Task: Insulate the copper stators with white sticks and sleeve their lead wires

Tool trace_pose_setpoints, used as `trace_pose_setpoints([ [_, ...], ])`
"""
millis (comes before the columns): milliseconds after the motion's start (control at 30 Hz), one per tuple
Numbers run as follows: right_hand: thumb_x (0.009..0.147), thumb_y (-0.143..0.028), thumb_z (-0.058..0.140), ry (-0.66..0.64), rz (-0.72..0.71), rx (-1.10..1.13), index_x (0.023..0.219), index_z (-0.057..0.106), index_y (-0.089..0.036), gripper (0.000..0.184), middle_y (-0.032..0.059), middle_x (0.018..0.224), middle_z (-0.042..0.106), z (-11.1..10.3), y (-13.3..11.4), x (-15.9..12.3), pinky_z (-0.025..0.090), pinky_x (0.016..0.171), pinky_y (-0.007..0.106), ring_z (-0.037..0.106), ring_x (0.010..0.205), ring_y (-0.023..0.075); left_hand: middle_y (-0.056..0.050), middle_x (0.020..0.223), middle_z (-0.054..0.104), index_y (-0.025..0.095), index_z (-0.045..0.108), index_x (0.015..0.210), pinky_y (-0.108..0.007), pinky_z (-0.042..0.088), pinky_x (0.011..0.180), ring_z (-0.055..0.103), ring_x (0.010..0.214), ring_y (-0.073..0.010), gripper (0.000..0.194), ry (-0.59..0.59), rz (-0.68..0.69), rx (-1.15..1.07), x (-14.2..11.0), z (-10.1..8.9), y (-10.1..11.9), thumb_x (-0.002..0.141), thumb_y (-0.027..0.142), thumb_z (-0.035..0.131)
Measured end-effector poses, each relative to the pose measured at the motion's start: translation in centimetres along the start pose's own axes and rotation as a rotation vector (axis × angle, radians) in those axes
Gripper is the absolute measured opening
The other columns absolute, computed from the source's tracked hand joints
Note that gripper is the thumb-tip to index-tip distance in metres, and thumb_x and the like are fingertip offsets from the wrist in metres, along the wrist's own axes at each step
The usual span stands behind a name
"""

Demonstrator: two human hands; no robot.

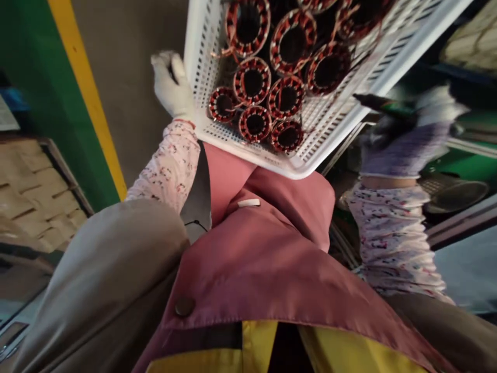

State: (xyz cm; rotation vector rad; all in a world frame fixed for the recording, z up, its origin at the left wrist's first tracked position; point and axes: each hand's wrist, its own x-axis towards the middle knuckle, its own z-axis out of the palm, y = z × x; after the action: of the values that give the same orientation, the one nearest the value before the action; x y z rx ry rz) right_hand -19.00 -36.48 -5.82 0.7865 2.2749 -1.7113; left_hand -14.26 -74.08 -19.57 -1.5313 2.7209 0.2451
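A white perforated plastic basket (254, 151) is tilted in front of me, above my lap. Several ring-shaped motor stators with copper windings (252, 81) stand in rows inside it. My left hand (173, 85), in a white glove, is at the basket's left wall, its wrist against the corner. Its fingers are loosely bent, with a gap between thumb and fingers, and no object shows in them. Blurred by motion, my right hand (421, 122), in a white and purple glove, is closed around a dark pen-like tool (382, 104). The tool's black tip points left toward the basket's right rim.
A pink apron (267, 248) covers my lap between my knees. At the left are a green floor area with a yellow stripe (87, 88) and stacked pale blocks (34, 186). Metal bars and a round metal container (458, 194) lie beyond my right forearm.
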Motion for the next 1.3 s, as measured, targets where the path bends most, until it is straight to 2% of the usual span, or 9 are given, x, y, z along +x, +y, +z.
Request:
trace_pose_setpoints([
  [100, 0.083, -0.050, 0.040, 0.165, 0.257, 0.098, 0.064, 0.025, -0.025, 0.034, -0.0039, 0.053, 0.029, -0.6, 1.1, -5.2, 0.013, 0.037, 0.029, 0.023, 0.038, 0.0097, 0.016, 0.124, 0.064, 0.016, 0.043, 0.084, -0.015, 0.025, 0.105, 0.042, 0.117, 0.0159, 0.028, -0.070, 0.112, -0.015, -0.1, 0.0, 0.5, 0.109, 0.028, 0.045],
  [200, 0.078, -0.049, 0.047, 0.167, 0.389, 0.081, 0.060, 0.027, -0.024, 0.036, -0.0058, 0.052, 0.025, 0.5, 1.6, -9.6, 0.012, 0.041, 0.027, 0.015, 0.039, 0.0080, 0.008, 0.137, 0.058, 0.015, 0.047, 0.110, -0.021, 0.018, 0.111, 0.036, 0.124, 0.0120, 0.011, -0.189, 0.174, -0.170, -0.2, 0.1, 1.4, 0.109, 0.026, 0.045],
  [333, 0.072, -0.051, 0.051, 0.122, 0.345, 0.074, 0.059, 0.029, -0.024, 0.037, -0.0076, 0.053, 0.022, 2.2, 1.2, -12.6, 0.014, 0.044, 0.027, 0.011, 0.042, 0.0078, -0.001, 0.143, 0.054, 0.013, 0.042, 0.129, -0.028, 0.014, 0.112, 0.035, 0.122, 0.0035, 0.022, -0.354, 0.206, -0.374, -0.4, 0.0, 2.6, 0.107, 0.010, 0.041],
  [500, 0.070, -0.045, 0.052, 0.093, 0.294, 0.090, 0.058, 0.036, -0.025, 0.028, -0.0067, 0.052, 0.026, 2.1, 0.2, -13.9, 0.013, 0.044, 0.026, 0.013, 0.040, 0.0083, -0.001, 0.139, 0.057, 0.012, 0.048, 0.127, -0.029, 0.020, 0.111, 0.041, 0.122, -0.0006, 0.022, -0.440, 0.264, -0.445, -1.4, -1.2, 0.8, 0.105, 0.017, 0.050],
  [633, 0.076, -0.033, 0.054, 0.129, 0.305, 0.162, 0.062, 0.047, -0.025, 0.018, -0.0067, 0.051, 0.029, 1.9, 0.0, -14.8, 0.015, 0.040, 0.023, 0.015, 0.037, 0.0080, -0.004, 0.132, 0.062, 0.017, 0.055, 0.125, -0.033, 0.035, 0.107, 0.052, 0.125, -0.0117, 0.025, -0.407, 0.311, -0.498, -3.0, -2.5, -1.5, 0.104, 0.029, 0.049],
  [800, 0.094, -0.022, 0.036, 0.225, 0.463, 0.206, 0.062, 0.045, -0.019, 0.033, -0.0067, 0.045, 0.033, 1.9, -0.2, -15.0, 0.023, 0.034, 0.017, 0.021, 0.030, 0.0054, -0.011, 0.126, 0.067, 0.021, 0.063, 0.122, -0.038, 0.049, 0.103, 0.064, 0.117, -0.0238, 0.034, -0.333, 0.377, -0.592, -4.4, -2.3, -2.5, 0.103, 0.042, 0.045],
  [967, 0.098, -0.023, 0.035, 0.293, 0.506, 0.172, 0.061, 0.042, -0.019, 0.037, -0.0069, 0.042, 0.035, 2.2, -0.2, -13.9, 0.029, 0.033, 0.018, 0.023, 0.028, 0.0050, -0.011, 0.120, 0.070, 0.020, 0.066, 0.119, -0.037, 0.051, 0.104, 0.066, 0.118, -0.0250, 0.035, -0.216, 0.370, -0.698, -5.5, -1.1, -2.8, 0.102, 0.045, 0.047],
  [1167, 0.098, -0.027, 0.032, 0.240, 0.581, 0.177, 0.060, 0.040, -0.020, 0.039, -0.0056, 0.040, 0.036, 4.3, -0.5, -12.9, 0.025, 0.036, 0.019, 0.023, 0.029, 0.0050, -0.010, 0.117, 0.071, 0.020, 0.066, 0.115, -0.038, 0.052, 0.106, 0.066, 0.119, -0.0238, 0.033, -0.151, 0.380, -0.729, -6.5, -0.6, -3.9, 0.104, 0.043, 0.045],
  [1300, 0.091, -0.029, 0.046, 0.207, 0.631, 0.195, 0.058, 0.039, -0.020, 0.034, -0.0056, 0.039, 0.036, 4.6, -0.3, -12.2, 0.026, 0.040, 0.020, 0.023, 0.029, 0.0049, -0.011, 0.108, 0.073, 0.017, 0.067, 0.111, -0.041, 0.054, 0.104, 0.069, 0.112, -0.0241, 0.035, -0.101, 0.387, -0.669, -6.7, -1.1, -4.7, 0.104, 0.043, 0.044],
])
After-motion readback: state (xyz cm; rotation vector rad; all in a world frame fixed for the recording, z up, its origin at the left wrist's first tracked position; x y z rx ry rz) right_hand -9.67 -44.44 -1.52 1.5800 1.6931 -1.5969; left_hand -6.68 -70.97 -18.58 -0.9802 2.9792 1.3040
